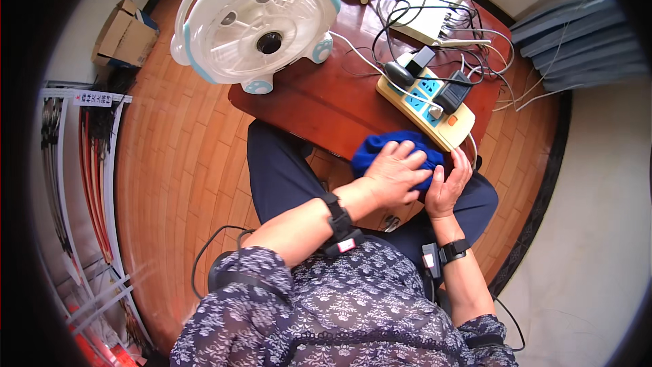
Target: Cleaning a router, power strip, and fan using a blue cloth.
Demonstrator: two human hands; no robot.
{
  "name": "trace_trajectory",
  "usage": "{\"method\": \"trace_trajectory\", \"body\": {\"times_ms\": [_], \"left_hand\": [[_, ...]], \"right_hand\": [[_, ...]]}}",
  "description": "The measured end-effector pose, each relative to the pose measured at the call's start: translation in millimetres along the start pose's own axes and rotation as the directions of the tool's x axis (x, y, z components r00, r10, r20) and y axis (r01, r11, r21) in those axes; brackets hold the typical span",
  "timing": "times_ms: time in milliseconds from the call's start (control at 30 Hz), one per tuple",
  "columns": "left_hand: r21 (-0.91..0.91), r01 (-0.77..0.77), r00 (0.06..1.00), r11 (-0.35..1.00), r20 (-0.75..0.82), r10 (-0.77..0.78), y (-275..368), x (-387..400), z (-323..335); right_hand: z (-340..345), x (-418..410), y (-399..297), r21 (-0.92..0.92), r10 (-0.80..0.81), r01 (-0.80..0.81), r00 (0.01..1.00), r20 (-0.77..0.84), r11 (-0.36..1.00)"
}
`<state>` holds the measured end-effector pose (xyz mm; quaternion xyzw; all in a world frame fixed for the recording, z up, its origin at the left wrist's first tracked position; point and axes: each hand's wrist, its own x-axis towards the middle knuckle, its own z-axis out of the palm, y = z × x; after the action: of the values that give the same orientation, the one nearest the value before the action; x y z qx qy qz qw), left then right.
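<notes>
A crumpled blue cloth [368, 155] lies at the near edge of the reddish-brown table [305, 112]. My left hand [400, 172] rests palm down on it with the fingers spread. Beside the cloth, my right hand [449, 183] stands on edge, thumb apart from the fingers. Its fingertips are at the near end of a cream power strip [451, 135] with blue sockets; whether they touch it, I cannot tell. Several plugs and a black adapter [453, 93] sit in the strip. Part of the cloth is hidden under my left hand.
A white and light-blue fan [254, 30] stands on the table's left. Tangled black and white cables surround a white router [420, 18] at the back right. A cardboard box [127, 35] and a rack of long-handled tools [94, 178] are on the left. A grey-blue curtain [586, 43] hangs right.
</notes>
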<state>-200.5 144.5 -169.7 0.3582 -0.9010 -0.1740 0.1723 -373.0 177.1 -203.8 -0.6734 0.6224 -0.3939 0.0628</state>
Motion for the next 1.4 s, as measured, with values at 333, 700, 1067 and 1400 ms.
{"method": "trace_trajectory", "body": {"times_ms": [333, 700, 1067, 1400], "left_hand": [[0.416, 0.535, 0.845, 0.735, -0.276, -0.459, -82, -22, -49], [0.152, 0.079, 0.997, 0.985, 0.001, -0.08, 5, 8, 2], [0.418, 0.619, 0.785, 0.665, -0.35, -0.511, -117, -36, -61], [0.268, 0.371, 0.918, 0.889, -0.248, -0.308, -40, -14, -15]], "right_hand": [[2, 2, 7, 0.091, 0.038, -0.034, 0.998, -0.041, 0.995], [7, -4, 8, 0.1, 0.03, -0.024, 0.998, -0.061, 0.995], [8, 3, 7, 0.098, 0.015, -0.01, 0.998, -0.058, 0.995], [5, -1, 6, 0.036, -0.008, 0.009, 1.0, -0.03, 0.999]]}}
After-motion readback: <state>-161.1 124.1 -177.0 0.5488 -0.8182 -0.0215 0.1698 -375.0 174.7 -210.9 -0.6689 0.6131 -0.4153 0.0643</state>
